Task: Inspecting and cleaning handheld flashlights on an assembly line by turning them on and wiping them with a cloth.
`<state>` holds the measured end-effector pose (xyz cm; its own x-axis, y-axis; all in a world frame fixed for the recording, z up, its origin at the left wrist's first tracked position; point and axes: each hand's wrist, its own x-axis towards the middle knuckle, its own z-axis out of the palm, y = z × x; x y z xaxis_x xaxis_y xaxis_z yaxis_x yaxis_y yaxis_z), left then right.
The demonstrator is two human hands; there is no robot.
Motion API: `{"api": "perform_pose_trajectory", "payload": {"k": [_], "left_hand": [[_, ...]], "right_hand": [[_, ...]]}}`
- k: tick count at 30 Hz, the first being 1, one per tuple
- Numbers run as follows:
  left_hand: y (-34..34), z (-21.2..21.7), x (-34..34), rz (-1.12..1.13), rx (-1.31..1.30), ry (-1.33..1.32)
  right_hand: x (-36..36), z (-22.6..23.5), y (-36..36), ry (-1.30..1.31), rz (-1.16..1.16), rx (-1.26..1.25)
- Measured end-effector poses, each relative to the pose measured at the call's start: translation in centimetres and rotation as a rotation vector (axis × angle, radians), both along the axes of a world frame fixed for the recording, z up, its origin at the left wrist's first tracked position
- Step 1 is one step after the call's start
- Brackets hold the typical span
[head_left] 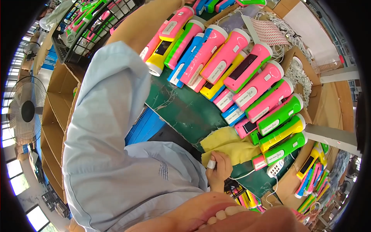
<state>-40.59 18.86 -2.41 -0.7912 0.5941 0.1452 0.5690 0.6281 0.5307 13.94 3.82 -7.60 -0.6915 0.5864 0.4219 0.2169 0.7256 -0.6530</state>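
Note:
My left forearm reaches past the upper edge, in a rolled light-blue sleeve. Only the edge of my left hand shows; its fingers are cut off. My right hand, a white wrap around one digit, is closed on a crumpled yellow cloth at the near table edge. Beside it lies a long row of plastic flashlights, including a pink one, a green one and a yellow one. Several lie on top of others, their round heads pointing away from me.
A green tabletop carries the row. A white power strip with a cable is near my right hand. Cartons of white parts stand behind. A black wire basket holds more flashlights; cardboard compartments and a fan are left.

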Motion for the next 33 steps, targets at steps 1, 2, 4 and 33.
{"api": "perform_pose_trajectory", "payload": {"k": [1, 2, 4, 33], "left_hand": [[-3.5, 2.6, 1.0, -0.050, -0.048, 0.410], [-6.0, 4.7, 4.7, -0.047, 0.441, -0.270], [-12.7, 8.2, 13.4, -0.405, 0.575, -0.449], [-22.4, 2.0, 41.2, -0.490, 0.587, -1.874]], "right_hand": [[0.2, 0.9, -0.1, -0.028, 0.063, -0.019], [1.0, 1.2, 0.0, 0.014, 0.069, -0.183], [1.7, 3.5, 0.0, 0.094, -0.056, -0.326], [14.5, 6.6, 2.6, -0.168, -0.259, -0.588]]}}
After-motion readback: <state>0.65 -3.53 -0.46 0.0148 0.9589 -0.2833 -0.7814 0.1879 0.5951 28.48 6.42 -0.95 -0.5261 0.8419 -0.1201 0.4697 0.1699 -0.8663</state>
